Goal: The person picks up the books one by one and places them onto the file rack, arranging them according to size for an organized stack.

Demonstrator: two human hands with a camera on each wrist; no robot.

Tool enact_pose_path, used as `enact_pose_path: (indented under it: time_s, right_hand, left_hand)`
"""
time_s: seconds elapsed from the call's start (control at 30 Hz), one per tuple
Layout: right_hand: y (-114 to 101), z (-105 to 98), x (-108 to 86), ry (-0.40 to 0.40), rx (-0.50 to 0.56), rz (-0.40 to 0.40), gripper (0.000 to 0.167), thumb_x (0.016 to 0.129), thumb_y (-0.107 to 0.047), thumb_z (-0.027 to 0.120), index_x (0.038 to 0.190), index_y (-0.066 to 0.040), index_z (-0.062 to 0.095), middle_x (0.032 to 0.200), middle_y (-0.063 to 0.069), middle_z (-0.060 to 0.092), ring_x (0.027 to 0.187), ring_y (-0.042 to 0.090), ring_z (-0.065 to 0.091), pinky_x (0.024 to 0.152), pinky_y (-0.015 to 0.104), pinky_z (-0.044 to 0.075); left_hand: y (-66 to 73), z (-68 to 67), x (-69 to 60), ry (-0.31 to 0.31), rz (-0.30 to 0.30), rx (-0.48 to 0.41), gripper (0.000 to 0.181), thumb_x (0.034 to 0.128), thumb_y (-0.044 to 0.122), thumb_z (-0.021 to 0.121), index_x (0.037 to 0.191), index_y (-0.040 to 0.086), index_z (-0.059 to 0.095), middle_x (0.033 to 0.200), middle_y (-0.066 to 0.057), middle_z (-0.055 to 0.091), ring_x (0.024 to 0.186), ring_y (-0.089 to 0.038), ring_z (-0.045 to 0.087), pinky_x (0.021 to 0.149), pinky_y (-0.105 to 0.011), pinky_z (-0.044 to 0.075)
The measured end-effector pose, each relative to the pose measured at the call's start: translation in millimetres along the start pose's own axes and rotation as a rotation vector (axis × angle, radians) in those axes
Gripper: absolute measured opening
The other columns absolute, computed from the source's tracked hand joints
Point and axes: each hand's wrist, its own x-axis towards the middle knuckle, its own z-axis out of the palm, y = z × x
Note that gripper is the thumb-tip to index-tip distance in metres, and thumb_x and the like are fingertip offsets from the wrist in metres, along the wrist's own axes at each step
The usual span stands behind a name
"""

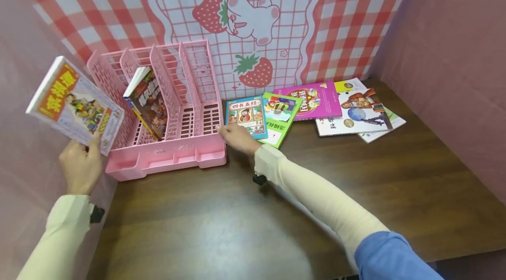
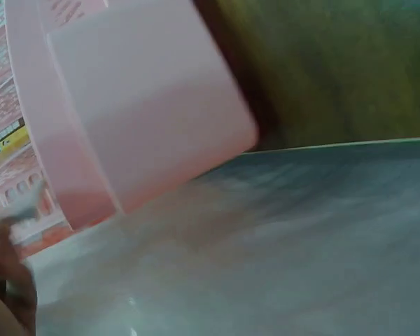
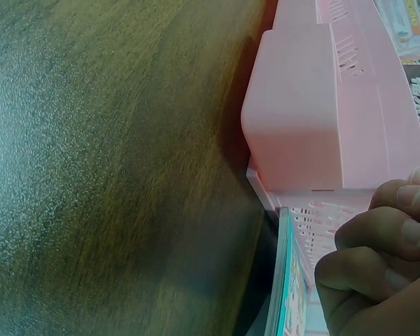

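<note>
The left hand grips a pale book by its near edge, thumb laid over the front cover. The book is held up at the left end of a pink rack, tilted, its white page block showing along the far left side. The cover is whitish with a lilac tint; a red-orange panel at the top carries large yellow characters, and below it a cluster of small cartoon figures is printed. The left wrist view is blurred, so I cannot tell how the fingers lie behind the book.

The right hand has its fingers curled and pinches the rack's right near edge. Inside the rack, a dark comic-style book leans in the second compartment from the left. To the right, on the brown table, a blue-bordered book overlaps a green one; a magenta book and a white book lie farther right.
</note>
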Motion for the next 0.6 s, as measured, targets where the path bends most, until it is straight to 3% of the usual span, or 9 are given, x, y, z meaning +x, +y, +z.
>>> enact_pose_path:
  time_s: [0.13,0.27,0.5,0.6]
  right_hand:
    - [2,-3,-1.3,-0.002,0.011,0.014,0.049,0.111,-0.037,0.041,0.078,-0.004,0.057,0.073,0.002,0.052,0.065,0.016,0.044,0.067,0.032,0.041]
    - [0,-4,-3.2,-0.025,0.018,0.010,0.051,0.111,-0.036,0.041,0.086,0.004,0.061,0.071,0.001,0.052,0.062,0.015,0.044,0.064,0.031,0.041]
    - [-2,-2,-2.5,-0.035,0.049,0.018,0.047,0.111,-0.037,0.041,0.076,-0.009,0.054,0.071,0.000,0.052,0.061,0.013,0.043,0.063,0.030,0.041]
    - [-2,-2,-2.7,-0.029,0.060,0.027,0.046,0.111,-0.037,0.042,0.077,-0.008,0.054,0.071,0.000,0.052,0.061,0.013,0.043,0.063,0.029,0.041]
  left_hand:
    - [1.6,9.8,13.1,-0.117,-0.071,0.083,0.047,0.1034,0.028,0.055,0.105,-0.018,0.067,0.097,-0.040,0.065,0.089,-0.063,0.057,0.073,-0.068,0.037]
    - [5.2,17.8,27.6,-0.212,-0.181,0.149,0.057,0.1037,0.033,0.052,0.099,-0.021,0.066,0.093,-0.045,0.061,0.089,-0.066,0.054,0.076,-0.070,0.038]
    - [2.2,35.2,50.0,-0.389,-0.245,0.195,0.056,0.1041,0.032,0.048,0.108,-0.022,0.064,0.106,-0.049,0.058,0.100,-0.070,0.053,0.084,-0.072,0.041]
    - [-2.5,44.9,55.7,-0.456,-0.284,0.188,0.056,0.1045,0.031,0.045,0.114,-0.021,0.062,0.111,-0.048,0.057,0.105,-0.068,0.053,0.087,-0.072,0.042]
